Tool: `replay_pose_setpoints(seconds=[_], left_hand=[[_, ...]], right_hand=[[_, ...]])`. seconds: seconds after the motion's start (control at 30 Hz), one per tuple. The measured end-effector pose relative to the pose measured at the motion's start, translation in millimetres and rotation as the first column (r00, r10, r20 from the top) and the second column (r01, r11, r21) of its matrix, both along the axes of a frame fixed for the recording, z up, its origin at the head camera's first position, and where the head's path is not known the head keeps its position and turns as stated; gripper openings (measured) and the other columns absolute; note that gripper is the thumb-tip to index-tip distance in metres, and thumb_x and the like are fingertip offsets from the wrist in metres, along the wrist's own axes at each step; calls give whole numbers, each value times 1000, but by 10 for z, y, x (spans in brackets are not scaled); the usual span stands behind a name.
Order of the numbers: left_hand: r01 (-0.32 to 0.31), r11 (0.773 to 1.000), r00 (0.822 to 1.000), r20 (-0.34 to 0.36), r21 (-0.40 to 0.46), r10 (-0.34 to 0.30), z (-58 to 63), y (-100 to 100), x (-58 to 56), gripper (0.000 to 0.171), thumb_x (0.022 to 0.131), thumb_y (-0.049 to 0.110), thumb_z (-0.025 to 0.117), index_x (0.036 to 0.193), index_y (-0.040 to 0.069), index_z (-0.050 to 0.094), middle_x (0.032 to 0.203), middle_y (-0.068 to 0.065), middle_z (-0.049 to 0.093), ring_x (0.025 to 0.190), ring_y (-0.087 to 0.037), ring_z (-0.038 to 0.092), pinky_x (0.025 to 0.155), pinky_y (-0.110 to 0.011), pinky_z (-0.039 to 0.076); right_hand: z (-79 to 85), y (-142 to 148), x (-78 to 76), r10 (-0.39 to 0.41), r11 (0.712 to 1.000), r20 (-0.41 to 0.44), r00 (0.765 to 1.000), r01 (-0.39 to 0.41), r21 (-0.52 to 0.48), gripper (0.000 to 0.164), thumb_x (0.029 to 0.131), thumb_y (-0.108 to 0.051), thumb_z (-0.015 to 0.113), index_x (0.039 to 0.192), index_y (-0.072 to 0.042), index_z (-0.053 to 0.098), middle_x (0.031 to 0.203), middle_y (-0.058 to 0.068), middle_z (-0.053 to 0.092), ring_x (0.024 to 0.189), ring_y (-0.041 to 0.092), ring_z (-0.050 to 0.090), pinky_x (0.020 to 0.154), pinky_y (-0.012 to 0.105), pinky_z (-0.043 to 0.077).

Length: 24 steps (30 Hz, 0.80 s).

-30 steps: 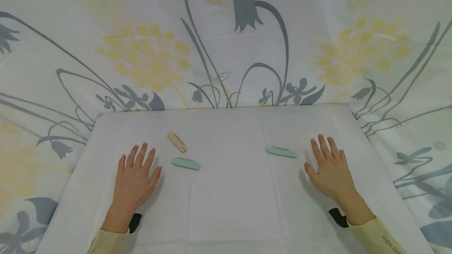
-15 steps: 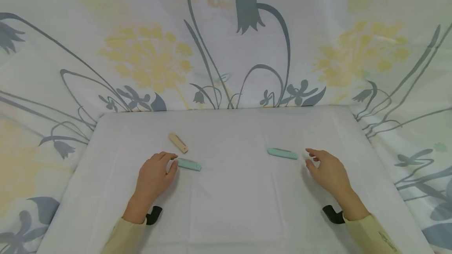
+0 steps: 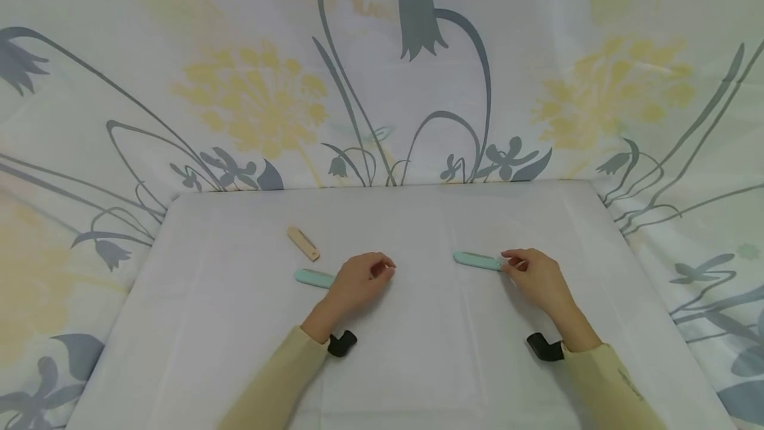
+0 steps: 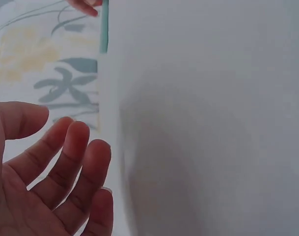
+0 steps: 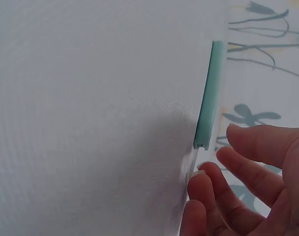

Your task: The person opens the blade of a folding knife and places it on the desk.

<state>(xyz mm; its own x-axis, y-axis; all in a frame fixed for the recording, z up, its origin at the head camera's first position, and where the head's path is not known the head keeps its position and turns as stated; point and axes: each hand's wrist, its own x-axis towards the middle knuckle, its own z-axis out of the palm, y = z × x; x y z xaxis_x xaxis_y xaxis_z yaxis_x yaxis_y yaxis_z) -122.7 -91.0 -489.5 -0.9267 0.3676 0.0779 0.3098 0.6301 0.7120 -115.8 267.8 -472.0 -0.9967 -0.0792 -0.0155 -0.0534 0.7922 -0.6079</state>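
Head: can see a white table (image 3: 412,370) bearing a beige knife (image 3: 304,243), a left green knife (image 3: 313,278) partly hidden by the left hand (image 3: 358,279), and a right green knife (image 3: 475,260) just beside the right hand (image 3: 539,277). Left wrist: loosely bent fingers (image 4: 93,167), gripping nothing. Right wrist: parted thumb (image 5: 261,141) and fingers, also empty.
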Motion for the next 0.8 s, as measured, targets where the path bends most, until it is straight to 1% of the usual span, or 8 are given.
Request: replay_pose_setpoints(seconds=[0.07, 0.2, 0.27, 0.4, 0.5, 0.63, 0.7, 0.8], left_hand=[[8, 999, 998, 56, 43, -10, -7, 150, -71, 16, 100, 25, 61, 106, 16, 72, 89, 8, 65, 83, -10, 59, 76, -30, 48], [-5, 996, 989, 147, 85, -8, -38, 410, -215, 16, 100, 27, 61, 107, 18, 72, 90, 9, 65, 84, -8, 59, 78, -29, 48], [-10, 995, 986, 168, 96, -7, -39, 521, -275, 16, 99, 27, 62, 108, 18, 72, 91, 9, 65, 85, -8, 59, 79, -29, 48], [-3, 994, 982, 186, 112, -18, -17, 707, -370, 18, 98, 27, 64, 110, 17, 72, 94, 7, 67, 86, -9, 61, 79, -29, 48], [10, 993, 978, 206, 114, -33, -6, 823, -423, 20, 96, 26, 66, 112, 16, 72, 95, 6, 68, 85, -8, 62, 79, -28, 48], [29, 992, 968, 245, 122, -58, -21, 962, -469, 23, 93, 24, 70, 114, 13, 72, 92, 8, 69, 82, -5, 63, 79, -25, 48], [22, 993, 963, 263, 119, -53, -42, 1025, -485, 25, 91, 24, 72, 114, 12, 72, 89, 9, 68, 81, -4, 62, 79, -25, 48], [-2, 995, 959, 282, 104, -27, -53, 1094, -490, 26, 88, 24, 76, 111, 12, 73, 85, 10, 66, 78, -5, 59, 77, -24, 47]], right_hand=[[-5, -2, -23, 0, 1000, 15, 1000, 0, -10, 30, 94, -14, 68, 120, 3, 68, 101, 15, 67, 87, 29, 63, 64, 33, 47], [-30, 1, -70, 3, 1000, 44, 999, -3, -17, 30, 93, -16, 70, 117, 3, 69, 99, 15, 67, 87, 29, 62, 65, 33, 46], [-47, 1, -92, -2, 1000, 62, 998, 3, -20, 31, 92, -18, 72, 115, 2, 70, 99, 14, 66, 88, 29, 61, 66, 33, 46], [-74, -4, -128, -14, 1000, 96, 995, 16, -26, 31, 90, -20, 73, 112, 2, 71, 100, 14, 66, 89, 29, 61, 67, 34, 46], [-83, -6, -145, -18, 999, 110, 994, 21, -28, 30, 89, -19, 74, 110, 2, 70, 99, 13, 66, 88, 28, 60, 67, 33, 46], [-77, -18, -149, -21, 999, 101, 995, 24, -30, 26, 86, -16, 75, 106, 1, 69, 94, 11, 67, 84, 26, 60, 66, 33, 45], [-77, -26, -147, -24, 999, 90, 996, 27, -33, 25, 85, -14, 76, 103, 0, 69, 91, 10, 67, 83, 25, 60, 67, 34, 45], [-87, -37, -139, -28, 999, 90, 996, 31, -31, 23, 83, -13, 77, 101, -1, 68, 89, 8, 66, 82, 24, 59, 67, 34, 44]])
